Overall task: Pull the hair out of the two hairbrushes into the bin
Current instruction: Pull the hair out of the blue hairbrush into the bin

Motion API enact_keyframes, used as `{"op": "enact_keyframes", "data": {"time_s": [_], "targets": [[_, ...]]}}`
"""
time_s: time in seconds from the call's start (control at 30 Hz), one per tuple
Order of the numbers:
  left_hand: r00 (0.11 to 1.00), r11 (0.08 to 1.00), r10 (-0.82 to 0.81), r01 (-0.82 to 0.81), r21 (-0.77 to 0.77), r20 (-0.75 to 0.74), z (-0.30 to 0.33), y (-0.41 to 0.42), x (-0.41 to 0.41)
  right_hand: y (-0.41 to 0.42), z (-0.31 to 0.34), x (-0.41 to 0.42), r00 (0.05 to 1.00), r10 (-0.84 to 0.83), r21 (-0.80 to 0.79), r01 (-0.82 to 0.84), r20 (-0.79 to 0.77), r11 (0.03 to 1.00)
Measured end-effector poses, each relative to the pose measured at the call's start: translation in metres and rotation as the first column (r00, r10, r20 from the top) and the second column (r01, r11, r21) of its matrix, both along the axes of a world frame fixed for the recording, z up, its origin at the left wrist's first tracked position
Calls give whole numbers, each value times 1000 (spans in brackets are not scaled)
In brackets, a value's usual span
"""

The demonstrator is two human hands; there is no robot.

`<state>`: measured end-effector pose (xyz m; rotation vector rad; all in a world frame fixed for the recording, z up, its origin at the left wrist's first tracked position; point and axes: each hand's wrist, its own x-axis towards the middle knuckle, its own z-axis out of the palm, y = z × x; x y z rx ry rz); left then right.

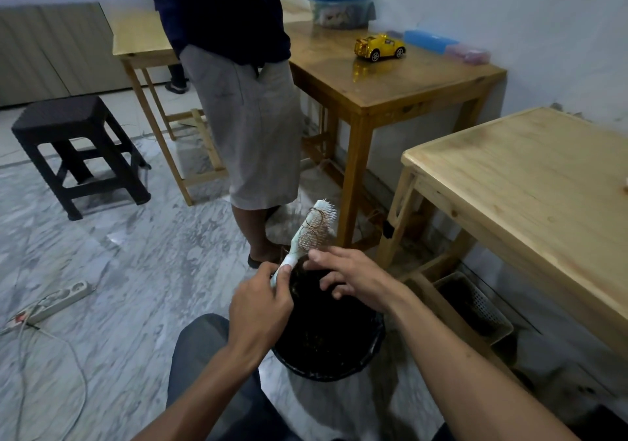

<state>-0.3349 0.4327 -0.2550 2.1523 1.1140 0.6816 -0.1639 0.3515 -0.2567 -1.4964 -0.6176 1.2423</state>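
A pale mint hairbrush (303,236) stands tilted above the black bin (328,338), its head up and bristles facing right. Loops of light brown hair (314,233) are wound in the bristles. My left hand (260,308) grips the brush's handle at its lower end. My right hand (350,279) hovers over the bin just below the brush head, fingers spread, thumb near the lowest hair; I cannot tell whether it pinches any strands. The bin is lined with a black bag. A second hairbrush is not in view.
A person in grey shorts (251,128) stands close behind the bin. Wooden tables sit at the right (530,182) and behind (390,80), the latter bearing a yellow toy car (380,47). A black stool (78,148) and a power strip (57,299) are on the floor at left.
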Motion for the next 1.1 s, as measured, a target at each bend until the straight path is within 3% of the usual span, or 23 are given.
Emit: {"op": "enact_keyframes", "data": {"time_s": [0.23,0.37,0.43,0.57,0.67,0.73,0.9,1.0,1.1], "targets": [[999,991,-17,10,-136,-45,7,-10,-2,2,-13,-12,958,-287,32,287,-11,957],[988,984,6,-34,-175,-156,4,-2,-10,-11,-10,6,869,-479,86,490,-120,867],[983,982,27,-60,-179,-181,2,-2,-13,-17,-9,15,829,-551,59,558,-93,828],[988,984,32,-58,-169,-153,4,-8,-15,-27,-19,17,847,-492,-123,521,202,845],[990,989,-2,-19,-147,-143,6,-12,-11,-23,-21,13,914,-303,-244,369,269,897],[989,992,-20,3,-123,-145,6,-12,-10,-17,-14,8,949,-202,-245,262,244,933],[988,995,-47,32,-98,-150,3,-14,-9,-6,6,-9,969,-225,-33,222,-102,974],[989,994,-54,39,-106,-141,3,-15,-7,4,-5,-12,970,-235,-7,235,-64,972],[998,990,-31,22,-141,-58,7,-13,-7,6,-24,-13,912,-405,-15,405,-67,914]]}}
